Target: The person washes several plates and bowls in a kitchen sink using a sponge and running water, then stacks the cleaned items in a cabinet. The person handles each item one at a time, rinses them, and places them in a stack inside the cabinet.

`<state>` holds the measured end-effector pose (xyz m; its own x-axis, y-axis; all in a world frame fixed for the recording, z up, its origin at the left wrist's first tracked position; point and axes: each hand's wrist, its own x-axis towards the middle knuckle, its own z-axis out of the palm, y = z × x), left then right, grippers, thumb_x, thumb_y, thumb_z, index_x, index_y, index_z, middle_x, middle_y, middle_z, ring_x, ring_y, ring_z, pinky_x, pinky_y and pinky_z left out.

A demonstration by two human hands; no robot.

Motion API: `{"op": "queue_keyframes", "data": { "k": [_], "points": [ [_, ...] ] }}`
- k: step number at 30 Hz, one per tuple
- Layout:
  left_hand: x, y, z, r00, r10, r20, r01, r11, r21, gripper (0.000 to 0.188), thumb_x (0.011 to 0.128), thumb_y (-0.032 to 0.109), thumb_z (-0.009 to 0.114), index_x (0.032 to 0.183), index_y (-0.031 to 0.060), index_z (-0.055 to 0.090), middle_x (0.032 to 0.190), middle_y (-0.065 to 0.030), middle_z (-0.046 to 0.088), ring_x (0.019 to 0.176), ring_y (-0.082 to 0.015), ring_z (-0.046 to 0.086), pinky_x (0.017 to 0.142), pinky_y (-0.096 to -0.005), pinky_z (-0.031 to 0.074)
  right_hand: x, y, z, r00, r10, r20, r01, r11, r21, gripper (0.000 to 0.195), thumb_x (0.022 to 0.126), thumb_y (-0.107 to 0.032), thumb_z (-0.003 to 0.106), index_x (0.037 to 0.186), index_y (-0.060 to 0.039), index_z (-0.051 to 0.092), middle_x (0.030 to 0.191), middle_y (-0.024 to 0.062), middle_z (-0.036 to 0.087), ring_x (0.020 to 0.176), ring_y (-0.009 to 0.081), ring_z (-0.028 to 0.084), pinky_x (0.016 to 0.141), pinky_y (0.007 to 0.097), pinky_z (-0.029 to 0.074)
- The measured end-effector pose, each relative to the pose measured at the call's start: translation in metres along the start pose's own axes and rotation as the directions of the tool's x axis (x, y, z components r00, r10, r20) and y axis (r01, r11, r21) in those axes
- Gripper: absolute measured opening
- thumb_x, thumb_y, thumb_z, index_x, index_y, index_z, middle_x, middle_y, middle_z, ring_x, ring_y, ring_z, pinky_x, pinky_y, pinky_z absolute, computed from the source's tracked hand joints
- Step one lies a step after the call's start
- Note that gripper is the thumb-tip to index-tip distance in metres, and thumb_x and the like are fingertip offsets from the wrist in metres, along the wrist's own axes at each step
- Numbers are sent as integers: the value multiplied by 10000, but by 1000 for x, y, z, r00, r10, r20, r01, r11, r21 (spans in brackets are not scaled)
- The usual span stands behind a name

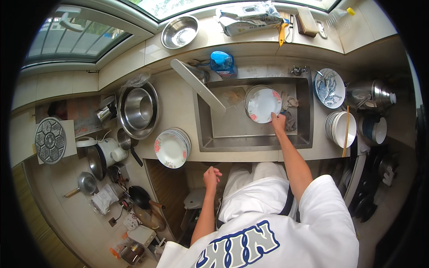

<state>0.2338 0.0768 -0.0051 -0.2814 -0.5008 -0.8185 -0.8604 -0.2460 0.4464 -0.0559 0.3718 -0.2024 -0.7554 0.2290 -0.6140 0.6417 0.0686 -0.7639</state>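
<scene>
My right hand point(279, 121) grips the lower right rim of a white plate with red flower patterns point(264, 105). The plate is over the steel sink point(231, 134), just above or against another round dish point(248, 94). Wet cloths point(289, 114) lie in the sink to the right of the plate. My left hand point(211, 177) hangs in front of the counter edge with its fingers loosely curled, and no object shows in it. A stack of flowered plates point(171, 149) stands on the counter left of the sink, above my left hand.
The faucet point(201, 87) reaches over the sink's left side, beside a blue soap bottle point(223, 63). Steel basins point(138, 109) stand at left. On the right are a patterned bowl point(329, 87), stacked white bowls point(342, 129) with chopsticks point(346, 134), and a steel thermos point(368, 95).
</scene>
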Motion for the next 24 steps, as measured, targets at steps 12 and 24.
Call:
{"op": "queue_keyframes", "data": {
  "k": [12, 24],
  "points": [
    [10, 178, 60, 880, 228, 417, -91, 942, -323, 537, 998, 492, 587, 1312, 57, 596, 1213, -87, 711, 974, -200, 703, 760, -353, 586, -128, -125, 20, 899, 19, 437, -99, 982, 161, 306, 953, -160, 713, 1102, 104, 676, 1022, 154, 747, 880, 234, 743, 771, 375, 638],
    [31, 242, 34, 806, 218, 550, -252, 968, -13, 366, 943, 215, 543, 1173, -43, 664, 1002, -152, 758, 852, -262, 761, 785, -397, 631, -187, -187, 24, 858, 118, 500, -283, 921, 269, 282, 843, -49, 709, 980, 189, 643, 917, 249, 720, 793, 341, 751, 721, 484, 676]
  ]
}}
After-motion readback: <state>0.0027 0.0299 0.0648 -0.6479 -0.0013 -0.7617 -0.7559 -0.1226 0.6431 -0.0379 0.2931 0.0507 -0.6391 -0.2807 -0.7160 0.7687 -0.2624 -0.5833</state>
